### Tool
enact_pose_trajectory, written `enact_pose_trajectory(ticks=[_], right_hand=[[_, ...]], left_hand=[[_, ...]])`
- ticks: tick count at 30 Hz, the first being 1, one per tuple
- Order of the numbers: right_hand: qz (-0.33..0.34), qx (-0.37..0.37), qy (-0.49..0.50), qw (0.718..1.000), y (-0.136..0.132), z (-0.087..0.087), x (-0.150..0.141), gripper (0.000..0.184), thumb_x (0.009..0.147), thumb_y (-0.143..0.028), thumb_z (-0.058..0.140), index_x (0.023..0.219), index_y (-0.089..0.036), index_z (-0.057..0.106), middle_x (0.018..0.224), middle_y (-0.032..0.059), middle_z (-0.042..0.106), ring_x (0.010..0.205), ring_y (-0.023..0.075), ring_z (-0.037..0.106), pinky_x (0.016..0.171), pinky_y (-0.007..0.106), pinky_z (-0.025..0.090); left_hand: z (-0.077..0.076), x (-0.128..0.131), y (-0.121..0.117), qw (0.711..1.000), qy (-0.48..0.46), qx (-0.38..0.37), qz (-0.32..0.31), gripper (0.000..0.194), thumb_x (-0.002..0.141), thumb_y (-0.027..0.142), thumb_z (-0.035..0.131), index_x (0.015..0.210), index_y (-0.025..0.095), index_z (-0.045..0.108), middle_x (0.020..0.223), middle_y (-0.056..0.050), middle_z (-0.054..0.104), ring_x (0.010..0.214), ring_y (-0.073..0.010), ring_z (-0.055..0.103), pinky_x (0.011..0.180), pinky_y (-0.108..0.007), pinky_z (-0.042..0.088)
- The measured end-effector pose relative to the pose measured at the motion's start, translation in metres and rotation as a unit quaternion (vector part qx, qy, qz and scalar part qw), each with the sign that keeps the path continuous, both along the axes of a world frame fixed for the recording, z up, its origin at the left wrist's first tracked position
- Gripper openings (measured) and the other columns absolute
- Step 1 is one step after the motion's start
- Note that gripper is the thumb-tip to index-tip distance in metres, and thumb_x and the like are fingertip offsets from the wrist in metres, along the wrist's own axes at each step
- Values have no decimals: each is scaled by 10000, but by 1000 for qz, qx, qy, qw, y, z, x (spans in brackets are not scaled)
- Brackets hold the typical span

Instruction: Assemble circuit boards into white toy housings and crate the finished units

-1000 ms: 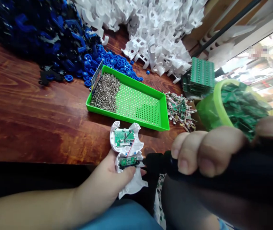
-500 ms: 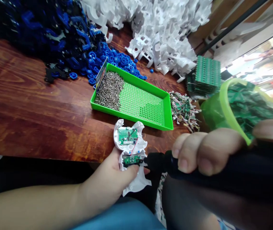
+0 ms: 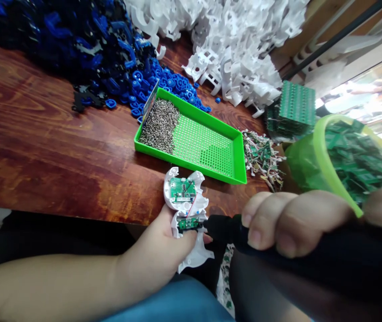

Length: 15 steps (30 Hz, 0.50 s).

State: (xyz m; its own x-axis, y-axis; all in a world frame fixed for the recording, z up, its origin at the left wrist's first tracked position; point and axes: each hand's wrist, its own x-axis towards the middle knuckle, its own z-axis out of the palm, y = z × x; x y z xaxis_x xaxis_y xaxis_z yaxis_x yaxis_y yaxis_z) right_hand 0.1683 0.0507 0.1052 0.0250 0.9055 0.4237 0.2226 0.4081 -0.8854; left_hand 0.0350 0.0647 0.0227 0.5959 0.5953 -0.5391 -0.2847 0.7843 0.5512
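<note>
My left hand (image 3: 164,250) is closed round a white plastic housing (image 3: 195,257) at the table's front edge, its thumb lying across the lower part. Two green circuit boards sit in the housing: a larger one (image 3: 182,190) above and a narrow one (image 3: 188,223) below, with a thin red wire between. In my right hand (image 3: 294,219) is a black electric screwdriver (image 3: 224,228), held sideways. Its tip meets the right end of the narrow board; the exact contact point is too small to make out. The rear of the screwdriver is dark and blurred.
Behind the housing lies a green perforated tray (image 3: 191,162) with many screws (image 3: 160,125). Blue and black parts (image 3: 110,49) and white shells (image 3: 231,44) are heaped at the back. Wired boards (image 3: 262,152), stacked green panels (image 3: 298,103) and a bucket of boards (image 3: 301,156) stand right.
The whole view has shifted slightly, so the tray and heaps appear further right. Both hands keep their holds, and the screwdriver tip stays at the narrow board's right end.
</note>
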Motion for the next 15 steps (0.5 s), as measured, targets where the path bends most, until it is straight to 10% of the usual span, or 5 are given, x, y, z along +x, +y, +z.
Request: enact_pose_trajectory(ticks=[15], right_hand=[[-83,65,140,985,-6,-19,-2,175,908,-398,533,955,-230,516,540,-51,536,405,121,511,420,311,455]], left_hand=[[2,4,-3,999,21,14,44,380,709,201,707,1055,147,560,970,-62,724,831,-168,649,768,-249,496]])
